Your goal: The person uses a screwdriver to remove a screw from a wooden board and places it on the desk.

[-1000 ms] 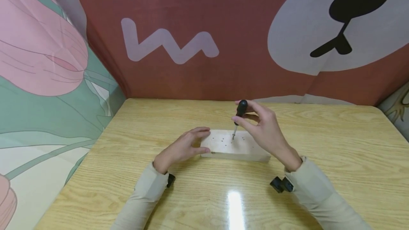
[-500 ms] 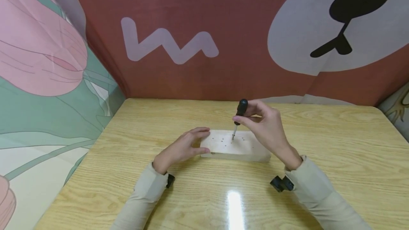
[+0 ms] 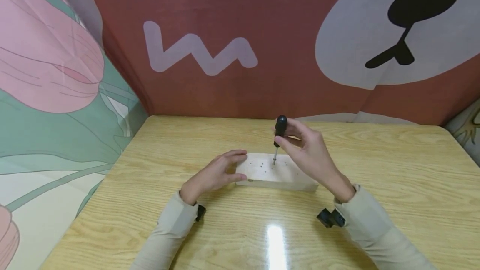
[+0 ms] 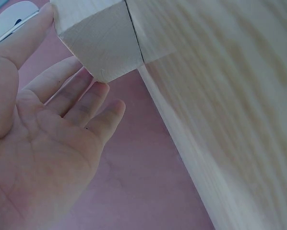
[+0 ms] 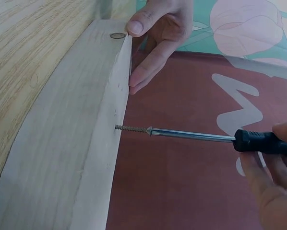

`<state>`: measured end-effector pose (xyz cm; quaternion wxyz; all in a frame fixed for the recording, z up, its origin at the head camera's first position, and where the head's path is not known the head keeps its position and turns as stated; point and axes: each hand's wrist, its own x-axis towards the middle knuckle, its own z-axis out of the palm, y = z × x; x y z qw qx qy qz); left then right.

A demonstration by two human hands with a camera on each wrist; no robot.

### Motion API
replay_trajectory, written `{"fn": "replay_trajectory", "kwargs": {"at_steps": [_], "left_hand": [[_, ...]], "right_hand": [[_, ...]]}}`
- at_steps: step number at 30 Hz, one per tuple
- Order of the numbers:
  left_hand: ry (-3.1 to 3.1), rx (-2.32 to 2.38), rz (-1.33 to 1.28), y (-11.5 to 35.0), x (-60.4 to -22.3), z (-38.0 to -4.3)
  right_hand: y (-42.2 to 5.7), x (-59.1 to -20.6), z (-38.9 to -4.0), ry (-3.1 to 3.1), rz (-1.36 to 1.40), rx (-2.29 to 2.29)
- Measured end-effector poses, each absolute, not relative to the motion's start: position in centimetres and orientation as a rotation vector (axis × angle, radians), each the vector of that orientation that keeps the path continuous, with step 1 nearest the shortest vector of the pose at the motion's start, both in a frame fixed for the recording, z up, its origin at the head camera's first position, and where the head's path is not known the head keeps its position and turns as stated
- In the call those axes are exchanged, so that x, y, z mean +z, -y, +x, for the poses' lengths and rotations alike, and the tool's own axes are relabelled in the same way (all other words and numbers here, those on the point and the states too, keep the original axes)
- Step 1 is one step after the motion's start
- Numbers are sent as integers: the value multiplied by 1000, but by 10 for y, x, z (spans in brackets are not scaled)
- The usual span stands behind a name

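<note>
A pale wooden block (image 3: 288, 178) with several small holes in its top lies on the table. My left hand (image 3: 213, 173) holds its left end, thumb on the near side and fingers at the far side. My right hand (image 3: 314, 153) pinches the black handle of a screwdriver (image 3: 281, 126) between thumb and fingers, above the block. In the right wrist view, the screwdriver's tip meets the head of a screw (image 5: 133, 129), whose point is at the block's top face; most of its thread stands outside. The left wrist view shows the block's end (image 4: 105, 40) against the fingers.
The wood-grain table (image 3: 232, 228) reaches back to a red printed wall hanging (image 3: 225, 95). A flower-patterned hanging (image 3: 56, 136) runs along the left side. Black wrist cameras (image 3: 331, 217) sit under the sleeves, close to the tabletop.
The screwdriver's handle has swung slightly left and stands more upright. The right fingers have shifted around the handle. The left hand and the block stay put.
</note>
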<state>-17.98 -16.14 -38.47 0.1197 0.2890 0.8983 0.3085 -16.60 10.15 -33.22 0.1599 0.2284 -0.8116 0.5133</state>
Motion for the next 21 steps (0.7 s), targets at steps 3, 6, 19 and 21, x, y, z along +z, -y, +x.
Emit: {"fn": "replay_trajectory", "kwargs": {"at_steps": [3, 6, 19, 21], "left_hand": [[-2631, 897, 839, 161, -385, -180], [-2633, 892, 819, 161, -385, -180], [-2626, 905, 837, 162, -383, -179], [-2629, 901, 836, 162, -384, -179]], "right_hand": [[-101, -333, -167, 2315, 620, 1445], [-100, -333, -169, 2278, 621, 1424], [-99, -335, -169, 2213, 586, 1515], [-99, -335, -168, 2211, 590, 1535]]}}
